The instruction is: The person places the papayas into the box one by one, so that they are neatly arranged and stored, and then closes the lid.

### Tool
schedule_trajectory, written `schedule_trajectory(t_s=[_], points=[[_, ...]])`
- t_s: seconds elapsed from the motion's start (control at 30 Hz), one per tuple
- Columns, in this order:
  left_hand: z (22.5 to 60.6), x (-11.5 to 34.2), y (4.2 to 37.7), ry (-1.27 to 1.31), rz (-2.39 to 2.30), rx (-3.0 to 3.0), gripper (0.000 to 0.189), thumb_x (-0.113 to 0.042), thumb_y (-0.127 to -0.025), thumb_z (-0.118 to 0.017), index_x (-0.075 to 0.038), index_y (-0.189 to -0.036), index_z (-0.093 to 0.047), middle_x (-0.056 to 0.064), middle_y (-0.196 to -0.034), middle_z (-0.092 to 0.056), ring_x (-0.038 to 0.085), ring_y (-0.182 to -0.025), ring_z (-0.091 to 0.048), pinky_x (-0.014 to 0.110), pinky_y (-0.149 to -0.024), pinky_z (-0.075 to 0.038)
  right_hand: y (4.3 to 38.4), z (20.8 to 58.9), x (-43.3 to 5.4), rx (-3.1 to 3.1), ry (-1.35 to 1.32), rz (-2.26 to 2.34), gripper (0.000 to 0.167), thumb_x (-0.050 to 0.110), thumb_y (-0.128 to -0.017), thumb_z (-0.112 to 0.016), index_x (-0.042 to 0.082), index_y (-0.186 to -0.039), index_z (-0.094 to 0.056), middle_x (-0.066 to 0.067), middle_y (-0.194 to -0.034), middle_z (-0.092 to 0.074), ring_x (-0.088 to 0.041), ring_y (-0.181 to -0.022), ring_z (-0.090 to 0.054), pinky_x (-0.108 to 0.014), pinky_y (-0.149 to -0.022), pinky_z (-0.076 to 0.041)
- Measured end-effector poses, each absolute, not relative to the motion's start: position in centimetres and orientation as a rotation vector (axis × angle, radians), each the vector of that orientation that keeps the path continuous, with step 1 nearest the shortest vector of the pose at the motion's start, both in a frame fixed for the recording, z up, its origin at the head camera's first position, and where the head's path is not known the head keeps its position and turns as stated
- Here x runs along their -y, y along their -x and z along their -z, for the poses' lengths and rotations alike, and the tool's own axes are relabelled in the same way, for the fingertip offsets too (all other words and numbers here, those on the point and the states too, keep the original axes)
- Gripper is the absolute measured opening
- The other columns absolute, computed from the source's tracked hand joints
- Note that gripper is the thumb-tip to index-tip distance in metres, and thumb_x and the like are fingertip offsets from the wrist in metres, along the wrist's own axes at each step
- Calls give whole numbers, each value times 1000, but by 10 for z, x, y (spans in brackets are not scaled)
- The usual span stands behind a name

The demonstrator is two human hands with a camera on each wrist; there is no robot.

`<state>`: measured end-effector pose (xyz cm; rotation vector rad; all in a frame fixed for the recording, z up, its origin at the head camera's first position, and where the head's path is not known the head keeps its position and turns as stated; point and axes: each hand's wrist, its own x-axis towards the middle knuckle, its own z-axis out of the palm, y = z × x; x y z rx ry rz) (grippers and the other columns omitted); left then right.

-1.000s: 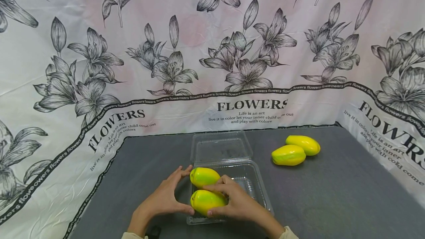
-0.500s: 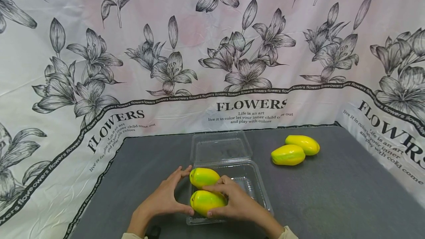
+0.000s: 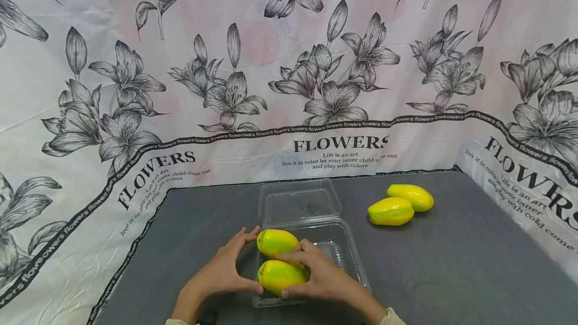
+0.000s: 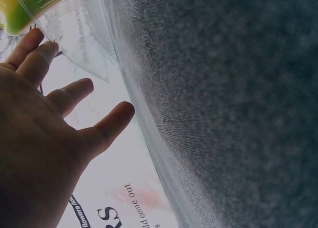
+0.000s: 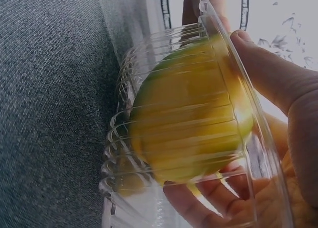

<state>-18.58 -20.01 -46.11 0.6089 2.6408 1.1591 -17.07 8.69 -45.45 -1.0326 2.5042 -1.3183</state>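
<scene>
Two glossy yellow-green papayas (image 3: 282, 277) lie one behind the other in the left half of a clear plastic clamshell box (image 3: 356, 260). My right hand (image 3: 322, 272) grips the nearer one, thumb on the near side and fingers reaching between the two fruits. In the right wrist view that papaya (image 5: 189, 114) shows through the ribbed box wall, with fingertips under it. My left hand (image 3: 223, 267) is spread at the box's left side, thumb tip by the nearer papaya's end and fingertips by the farther papaya (image 3: 276, 242). The left wrist view shows its fingers (image 4: 107, 128) extended and apart.
The box's lid (image 3: 300, 202) lies folded back towards the rear edge of the grey table (image 3: 451, 265). Two more papayas (image 3: 391, 211) rest together at the back right. A flower-printed cloth (image 3: 253, 89) hangs behind and along both sides.
</scene>
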Motion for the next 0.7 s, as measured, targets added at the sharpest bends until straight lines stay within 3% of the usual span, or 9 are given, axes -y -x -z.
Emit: schedule_trajectory(t_s=[0.3,0.47,0.7], points=[[460,200,185,-608,-1156,-2646,95,-53,-67,-92,-45,-147,-40,-19,-168,-24,34,-161,-4,83,-113,-10,172,450,-90,-2452,1004,1344,65,41,-81,-86,29,-141,-63,1,-108,-50,-10,-97,-47,-22,-80,-49],[459,199,185,-603,-1155,-2646,95,-52,-67,-92,-45,-147,-40,-16,-169,-24,34,-161,-4,84,-112,-11,174,446,-96,-2445,1007,1358,61,39,-84,-84,24,-139,-64,-5,-112,-51,-18,-99,-50,-25,-80,-51],[460,200,186,-616,-1168,-2633,95,-49,-69,-92,-44,-148,-39,-15,-169,-23,34,-161,-3,84,-112,-8,179,435,-109,-2489,974,1378,63,40,-86,-82,20,-142,-61,-11,-113,-54,-26,-98,-50,-36,-83,-54]])
